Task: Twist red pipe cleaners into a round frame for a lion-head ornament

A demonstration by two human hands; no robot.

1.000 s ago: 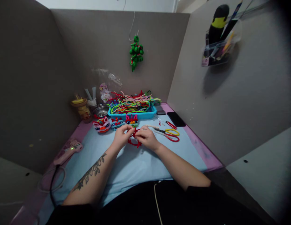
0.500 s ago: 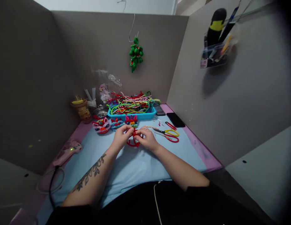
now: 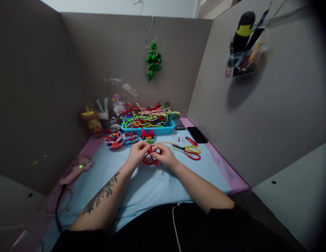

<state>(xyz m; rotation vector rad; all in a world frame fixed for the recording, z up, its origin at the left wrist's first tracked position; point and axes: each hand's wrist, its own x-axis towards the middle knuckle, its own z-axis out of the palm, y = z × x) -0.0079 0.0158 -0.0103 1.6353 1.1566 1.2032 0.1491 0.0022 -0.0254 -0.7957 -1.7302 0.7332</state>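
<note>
Red pipe cleaners [image 3: 149, 161], bent into a rounded frame, are held just above the blue cloth between my two hands. My left hand [image 3: 138, 152] pinches the frame's upper part between thumb and fingertips. From the other side my right hand [image 3: 164, 154] grips it, fingers closed and close to the left fingertips. Beyond the hands sit three finished-looking pipe-cleaner animal heads: a pink and red one [image 3: 114, 140], a blue one [image 3: 131, 139] and a red one with a horn [image 3: 147, 135]. Scissors [image 3: 189, 151] with yellow and red handles lie right of my right hand.
A blue tray [image 3: 152, 131] piled with coloured pipe cleaners stands at the back. On the right lie a red-handled tool [image 3: 191, 141] and a black phone [image 3: 197, 134]. A pink glue gun [image 3: 77, 170] with its cord rests at left. Partition walls enclose the table.
My fingertips have come closer together at the top of the red frame, and the frame has turned slightly. The view has shifted a little; other things on the table stay put.
</note>
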